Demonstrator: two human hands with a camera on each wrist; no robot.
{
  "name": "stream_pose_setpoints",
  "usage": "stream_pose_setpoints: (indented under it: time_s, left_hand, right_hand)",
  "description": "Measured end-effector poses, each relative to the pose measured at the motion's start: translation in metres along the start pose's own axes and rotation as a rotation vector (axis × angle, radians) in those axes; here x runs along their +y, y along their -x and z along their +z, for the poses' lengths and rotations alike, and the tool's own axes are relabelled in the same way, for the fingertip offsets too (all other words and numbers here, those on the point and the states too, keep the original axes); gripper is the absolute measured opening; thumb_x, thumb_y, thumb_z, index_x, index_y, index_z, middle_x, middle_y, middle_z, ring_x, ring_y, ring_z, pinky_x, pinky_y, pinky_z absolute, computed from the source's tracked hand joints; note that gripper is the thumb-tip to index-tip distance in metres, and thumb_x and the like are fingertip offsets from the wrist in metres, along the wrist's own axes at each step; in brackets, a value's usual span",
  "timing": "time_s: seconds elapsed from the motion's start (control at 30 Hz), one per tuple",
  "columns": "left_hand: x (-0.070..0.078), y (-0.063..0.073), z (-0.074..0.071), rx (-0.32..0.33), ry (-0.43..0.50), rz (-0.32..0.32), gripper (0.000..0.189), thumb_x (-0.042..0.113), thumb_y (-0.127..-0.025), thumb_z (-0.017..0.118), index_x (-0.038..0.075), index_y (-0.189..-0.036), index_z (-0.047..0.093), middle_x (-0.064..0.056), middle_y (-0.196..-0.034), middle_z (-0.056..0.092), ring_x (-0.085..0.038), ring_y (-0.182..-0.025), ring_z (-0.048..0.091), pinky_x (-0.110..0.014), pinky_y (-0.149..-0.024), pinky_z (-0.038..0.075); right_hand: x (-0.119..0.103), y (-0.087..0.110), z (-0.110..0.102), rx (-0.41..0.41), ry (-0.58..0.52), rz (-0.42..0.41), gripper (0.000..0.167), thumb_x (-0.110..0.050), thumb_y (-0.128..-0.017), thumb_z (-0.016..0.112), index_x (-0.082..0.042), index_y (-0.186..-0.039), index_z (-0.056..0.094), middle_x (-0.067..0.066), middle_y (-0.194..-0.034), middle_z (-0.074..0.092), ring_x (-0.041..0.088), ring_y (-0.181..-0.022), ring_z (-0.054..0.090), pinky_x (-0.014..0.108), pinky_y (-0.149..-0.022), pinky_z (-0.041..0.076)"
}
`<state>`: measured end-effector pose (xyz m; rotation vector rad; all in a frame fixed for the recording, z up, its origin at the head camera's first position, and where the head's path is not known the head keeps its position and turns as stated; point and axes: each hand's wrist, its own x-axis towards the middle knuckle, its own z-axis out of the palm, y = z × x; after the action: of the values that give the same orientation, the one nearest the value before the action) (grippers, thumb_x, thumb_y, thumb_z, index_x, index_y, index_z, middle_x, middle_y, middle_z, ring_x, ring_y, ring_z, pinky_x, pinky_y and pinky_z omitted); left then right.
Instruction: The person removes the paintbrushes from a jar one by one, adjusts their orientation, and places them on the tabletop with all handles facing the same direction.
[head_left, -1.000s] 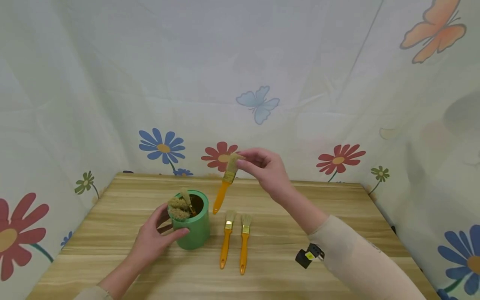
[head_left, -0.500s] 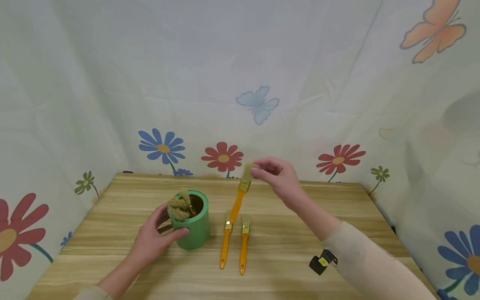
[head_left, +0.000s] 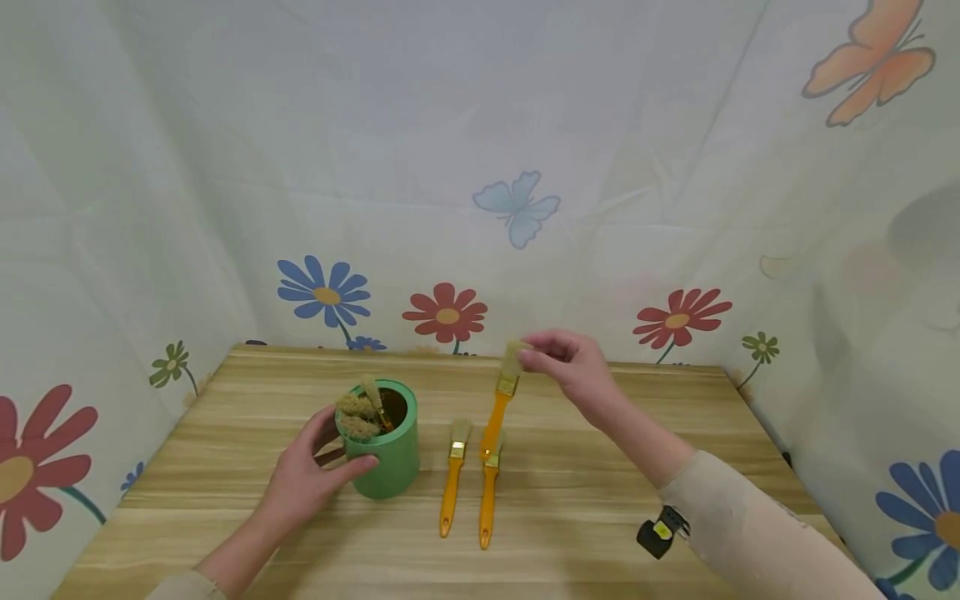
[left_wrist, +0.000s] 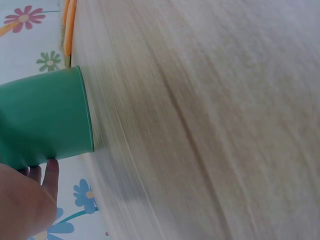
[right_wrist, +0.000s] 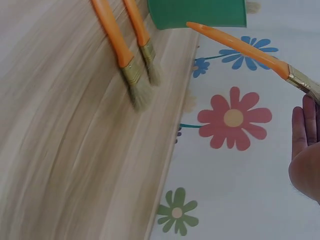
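My left hand (head_left: 300, 477) grips a green can (head_left: 392, 468) that stands upright on the table, thumb in front and fingers behind. Brushes (head_left: 358, 428) poke out of its mouth, bristles up, leaning to the left side. In my right hand (head_left: 576, 373) a paintbrush (head_left: 498, 415) with an orange handle is pinched by its bristles, handle slanting down to the left. Its handle tip overlaps the bristles of the right paintbrush (head_left: 487, 508) lying below in the head view. Beside that one lies another paintbrush (head_left: 449, 496), both with bristles pointing away from me.
The wooden table (head_left: 600, 533) ends at the back against a hanging cloth (head_left: 600, 275) printed with flowers and butterflies. A small black device (head_left: 656, 537) sits at the right sleeve.
My right hand has moved right and slightly down with the paintbrush, from beside the can to over the right brush. The left hand and can have stayed put.
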<state>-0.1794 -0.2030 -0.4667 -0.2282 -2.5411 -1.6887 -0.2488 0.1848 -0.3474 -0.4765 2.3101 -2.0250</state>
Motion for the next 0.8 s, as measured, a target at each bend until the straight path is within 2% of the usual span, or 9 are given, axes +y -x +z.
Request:
stream_pose_setpoints:
  time_s: [0.13,0.43,0.67,0.8]
  left_hand:
    - [0.000,0.000,0.000,-0.002,0.003,0.002,0.089,0.031,-0.091,0.089,0.015,-0.163,0.040,-0.017,-0.154,0.055,-0.040,-0.141,0.054,-0.056,-0.112,0.054]
    - [-0.001,-0.001,-0.001,-0.002,0.000,0.007,0.088,0.031,-0.091,0.089,0.016,-0.163,0.041,-0.016,-0.153,0.056,-0.039,-0.141,0.054,-0.055,-0.111,0.055]
    - [-0.002,-0.001,-0.001,-0.001,-0.003,0.007,0.088,0.031,-0.091,0.089,0.016,-0.163,0.041,-0.016,-0.153,0.056,-0.040,-0.141,0.054,-0.055,-0.111,0.055]
    - [-0.003,-0.001,0.000,-0.001,-0.004,0.004,0.089,0.032,-0.091,0.089,0.015,-0.163,0.040,-0.017,-0.153,0.056,-0.040,-0.141,0.054,-0.054,-0.111,0.055]
  right_hand:
    - [0.011,0.001,-0.006,-0.012,0.017,0.024,0.024,-0.010,-0.102,0.075,0.006,-0.121,0.073,0.002,-0.102,0.076,0.031,-0.102,0.074,0.033,-0.098,0.064]
    - [0.035,0.003,-0.015,-0.025,0.016,0.081,0.028,-0.007,-0.102,0.074,0.012,-0.121,0.070,0.003,-0.099,0.076,0.017,-0.093,0.075,0.035,-0.097,0.065]
    - [0.055,0.006,-0.019,-0.006,0.038,0.163,0.028,-0.008,-0.101,0.074,0.009,-0.124,0.070,0.000,-0.099,0.078,0.017,-0.094,0.079,0.035,-0.101,0.063]
    - [0.064,0.008,-0.021,-0.010,0.038,0.175,0.029,-0.008,-0.101,0.075,0.009,-0.124,0.070,0.004,-0.103,0.079,0.019,-0.095,0.079,0.038,-0.102,0.063]
